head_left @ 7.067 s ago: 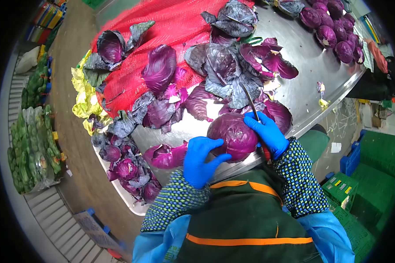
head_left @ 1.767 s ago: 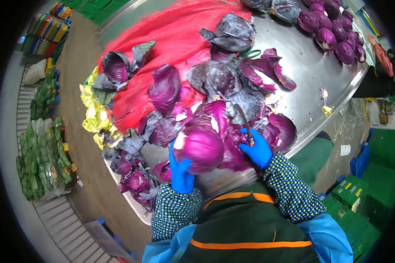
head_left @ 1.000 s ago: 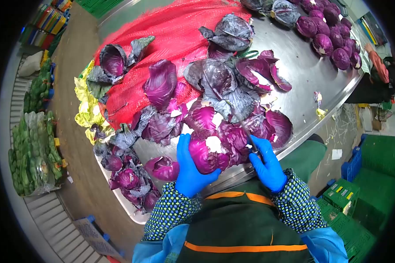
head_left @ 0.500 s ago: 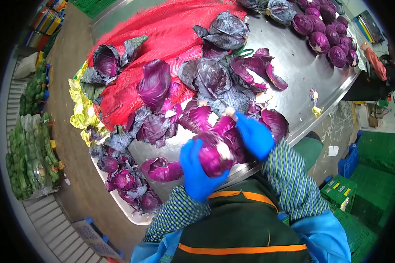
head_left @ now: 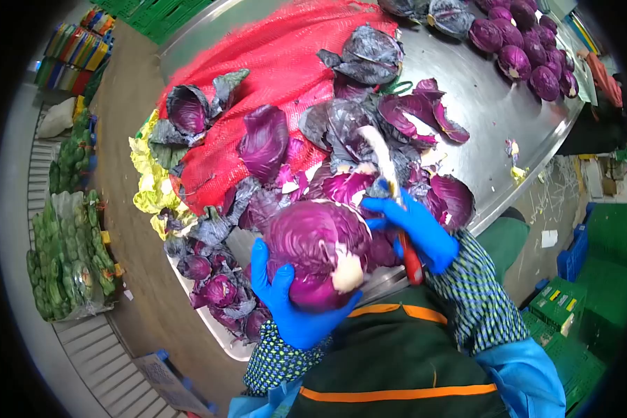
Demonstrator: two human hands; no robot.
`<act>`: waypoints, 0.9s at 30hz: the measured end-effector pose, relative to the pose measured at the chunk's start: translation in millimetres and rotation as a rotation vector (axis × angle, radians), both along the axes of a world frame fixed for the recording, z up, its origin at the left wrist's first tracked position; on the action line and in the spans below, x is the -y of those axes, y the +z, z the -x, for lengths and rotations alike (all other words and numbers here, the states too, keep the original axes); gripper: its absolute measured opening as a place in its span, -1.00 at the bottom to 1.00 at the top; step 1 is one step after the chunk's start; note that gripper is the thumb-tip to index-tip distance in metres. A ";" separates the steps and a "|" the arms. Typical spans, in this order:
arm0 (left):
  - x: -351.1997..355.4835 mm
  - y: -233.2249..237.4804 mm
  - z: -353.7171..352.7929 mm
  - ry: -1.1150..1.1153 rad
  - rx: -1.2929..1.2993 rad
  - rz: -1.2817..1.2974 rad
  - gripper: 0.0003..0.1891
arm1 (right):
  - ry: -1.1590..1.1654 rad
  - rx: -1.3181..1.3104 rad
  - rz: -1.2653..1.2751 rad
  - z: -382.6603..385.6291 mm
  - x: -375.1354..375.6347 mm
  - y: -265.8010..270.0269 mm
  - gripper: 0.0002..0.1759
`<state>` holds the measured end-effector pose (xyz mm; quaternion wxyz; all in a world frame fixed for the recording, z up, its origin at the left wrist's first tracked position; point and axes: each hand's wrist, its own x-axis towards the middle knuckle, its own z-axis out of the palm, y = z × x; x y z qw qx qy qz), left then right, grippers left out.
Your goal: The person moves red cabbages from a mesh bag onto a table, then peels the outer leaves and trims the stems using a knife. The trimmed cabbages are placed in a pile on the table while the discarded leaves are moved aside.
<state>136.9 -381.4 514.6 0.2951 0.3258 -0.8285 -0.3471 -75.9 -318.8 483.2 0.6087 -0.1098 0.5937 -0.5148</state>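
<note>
My left hand (head_left: 289,299), in a blue glove, holds a large red cabbage (head_left: 317,240) from below and the left, its pale cut stem facing down and right. My right hand (head_left: 421,226), also gloved in blue, is wrapped round a knife (head_left: 412,259) with a red handle. The whitish blade points up and away, over loose cabbage leaves (head_left: 348,187), to the right of the cabbage. Dark outer leaves and a red net (head_left: 219,66) lie on the metal table (head_left: 460,90) beyond both hands.
Trimmed red cabbages (head_left: 514,61) are heaped at the table's far right. A white tray (head_left: 219,340) with small cabbages and leaves stands at the left, near yellow-green leaves (head_left: 150,184). Green crates (head_left: 561,303) stand at lower right. Another person's sleeve (head_left: 602,78) shows at far right.
The cabbage has come up closer to the camera and shows larger in my left hand. My right hand has turned, and the knife with its red handle now shows clearly. The view has shifted slightly.
</note>
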 end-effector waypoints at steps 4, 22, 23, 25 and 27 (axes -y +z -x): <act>5.6 0.5 16.4 0.090 -0.016 0.272 0.12 | 0.218 0.151 0.115 -12.6 -1.3 52.3 -0.25; -0.2 -22.8 -11.0 0.173 -0.945 -1.400 -0.07 | -0.265 -0.419 -0.018 1.4 -1.9 -68.8 -0.61; -0.7 -26.5 -13.4 0.173 -0.948 -1.391 -0.07 | -0.299 -0.455 0.029 8.2 5.6 -66.9 -0.61; -1.1 -30.1 -10.3 0.138 -1.093 -1.627 -0.12 | -0.347 -0.555 0.130 20.9 18.0 -59.7 -0.62; 3.8 -28.1 -1.9 0.068 -1.145 -1.696 -0.17 | -0.344 -0.552 0.127 25.1 20.2 -47.6 -0.65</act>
